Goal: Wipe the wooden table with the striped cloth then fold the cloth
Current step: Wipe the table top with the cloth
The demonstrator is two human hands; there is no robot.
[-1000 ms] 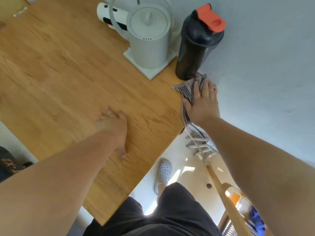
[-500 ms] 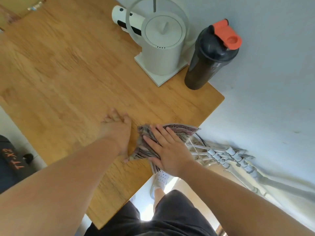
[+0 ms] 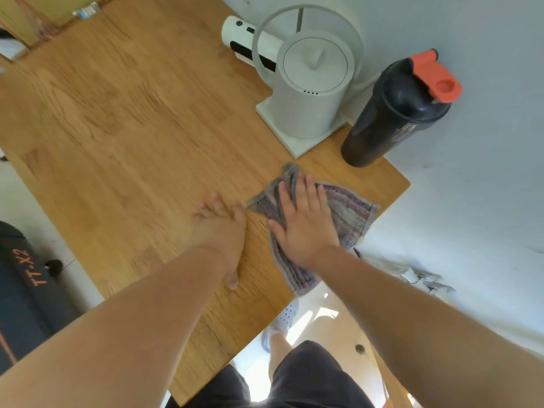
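- Step in hand: wiping. The fold has not begun; the striped cloth [image 3: 350,213] lies as one loosely spread layer, slightly rumpled, not doubled over.
- Right hand [image 3: 303,228]: palm down on the cloth, fingers straight and close together, thumb set apart, pressing the fabric flat to the desk [image 3: 132,128]. It pinches nothing.
- Left hand [image 3: 220,231]: flat on bare wood, fingers stretched forward, holding nothing. It appears to brace the person; blur hides the fingertips.
- Cloth, position: near the desk's right-hand corner, under and around the right hand. One corner points toward the left hand and nearly touches it. The near end reaches the desk's edge and seems to hang a little over it.
- Cloth, neighbours: a black bottle [image 3: 394,113] with an orange lid and a white kettle [image 3: 309,89] on its base stand just beyond it, apart from the fabric.
- Next move, as judged: a further sweep needs steady downward pressure and a path short of the bottle and kettle; folding would need both hands to take up corners.
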